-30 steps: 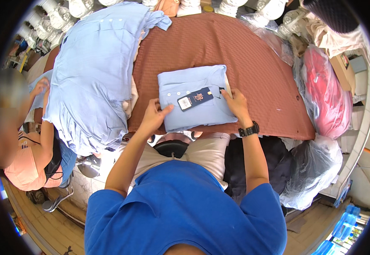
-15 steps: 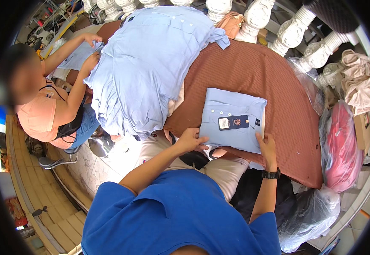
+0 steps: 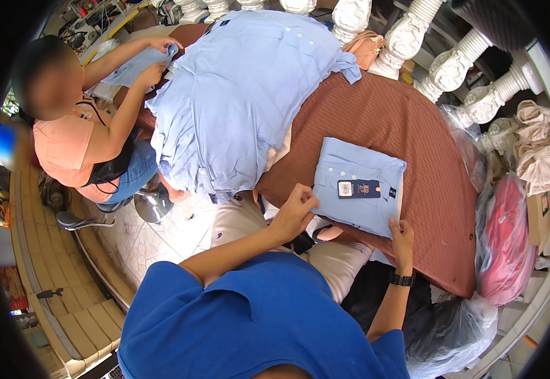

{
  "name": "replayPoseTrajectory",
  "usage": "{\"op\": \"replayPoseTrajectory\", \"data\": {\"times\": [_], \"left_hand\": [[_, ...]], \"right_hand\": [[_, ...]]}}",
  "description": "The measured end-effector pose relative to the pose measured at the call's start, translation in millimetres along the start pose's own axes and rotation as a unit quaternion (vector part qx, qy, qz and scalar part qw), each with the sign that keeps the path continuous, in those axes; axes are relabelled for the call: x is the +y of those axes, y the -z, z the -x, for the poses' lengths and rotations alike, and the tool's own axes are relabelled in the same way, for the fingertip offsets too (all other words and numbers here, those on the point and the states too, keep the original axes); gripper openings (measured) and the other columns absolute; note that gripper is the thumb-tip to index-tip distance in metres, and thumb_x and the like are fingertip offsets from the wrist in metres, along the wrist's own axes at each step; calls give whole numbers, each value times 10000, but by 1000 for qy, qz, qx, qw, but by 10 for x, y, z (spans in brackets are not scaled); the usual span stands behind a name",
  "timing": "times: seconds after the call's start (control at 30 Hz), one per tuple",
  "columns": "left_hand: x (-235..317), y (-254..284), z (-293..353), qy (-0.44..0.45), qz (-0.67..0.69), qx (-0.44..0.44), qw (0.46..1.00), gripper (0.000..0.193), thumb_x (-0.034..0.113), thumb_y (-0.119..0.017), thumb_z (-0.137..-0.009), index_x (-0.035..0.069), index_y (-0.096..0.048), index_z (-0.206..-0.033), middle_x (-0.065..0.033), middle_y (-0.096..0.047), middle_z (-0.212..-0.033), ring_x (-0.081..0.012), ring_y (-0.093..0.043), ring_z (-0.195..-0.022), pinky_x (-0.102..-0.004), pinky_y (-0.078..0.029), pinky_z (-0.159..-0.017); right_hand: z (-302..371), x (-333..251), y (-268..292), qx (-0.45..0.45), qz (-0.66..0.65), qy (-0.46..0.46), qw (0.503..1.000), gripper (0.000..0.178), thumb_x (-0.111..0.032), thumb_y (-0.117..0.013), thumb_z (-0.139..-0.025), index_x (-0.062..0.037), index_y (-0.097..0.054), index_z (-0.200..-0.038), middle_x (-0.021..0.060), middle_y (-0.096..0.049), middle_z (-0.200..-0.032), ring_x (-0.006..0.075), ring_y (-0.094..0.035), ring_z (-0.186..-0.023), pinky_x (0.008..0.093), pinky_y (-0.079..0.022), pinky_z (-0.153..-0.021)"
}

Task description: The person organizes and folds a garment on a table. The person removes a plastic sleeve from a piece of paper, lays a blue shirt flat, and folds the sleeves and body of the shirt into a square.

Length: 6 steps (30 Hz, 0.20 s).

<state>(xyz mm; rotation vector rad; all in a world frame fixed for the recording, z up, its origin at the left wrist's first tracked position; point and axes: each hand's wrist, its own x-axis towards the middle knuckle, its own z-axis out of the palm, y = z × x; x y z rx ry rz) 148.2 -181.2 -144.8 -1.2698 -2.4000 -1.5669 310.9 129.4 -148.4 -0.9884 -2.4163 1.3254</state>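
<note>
A neatly folded light blue shirt [image 3: 350, 216] lies on the brown-covered table, its buttons and collar label showing. Across its front rests a dark hang tag [image 3: 366, 189] with a white barcode sticker. My left hand [image 3: 295, 213] pinches the shirt's near left edge, fingers curled together. At the near right corner, my right hand [image 3: 403, 239] grips the fabric between thumb and fingers; a black watch is on that wrist.
A large heap of light blue shirts [image 3: 230, 95] covers the table's left part. Beyond it a seated co-worker [image 3: 66, 142] handles a blue garment [image 3: 137, 66]. White balusters [image 3: 448, 69] and a tan bag [image 3: 364, 49] line the far edge. Plastic-wrapped red fabric [image 3: 507, 237] stands at right.
The view has shifted, so the scene sits a little farther right and lower. My left hand's fingers have curled in more at the shirt's edge. The shirt stays folded on the table.
</note>
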Motion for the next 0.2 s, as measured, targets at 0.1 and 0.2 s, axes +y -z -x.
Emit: {"op": "replayPoseTrajectory", "data": {"times": [0.1, 0.2], "left_hand": [[-42, 0, 20, -22, 36, -12, 999, 209, -77, -658, -753, 17, -581, -923, -125, -467, -996, -290, -545, -889, -356, -474, -780], [-135, -16, 49, -41, 28, -26, 998, 182, -66, -658, -776, 28, -585, -913, -116, -478, -1003, -274, -552, -895, -359, -476, -779]], "right_hand": [[92, -198, -11, 6, -41, -96, 994, 365, -350, -675, -932, 4, -587, -922, 61, -546, -805, 117, -488, -670, 338, -545, -652], [102, -221, -23, -9, -38, -142, 989, 336, -372, -650, -946, -37, -633, -971, 19, -576, -838, 114, -609, -710, 292, -554, -668]]}}
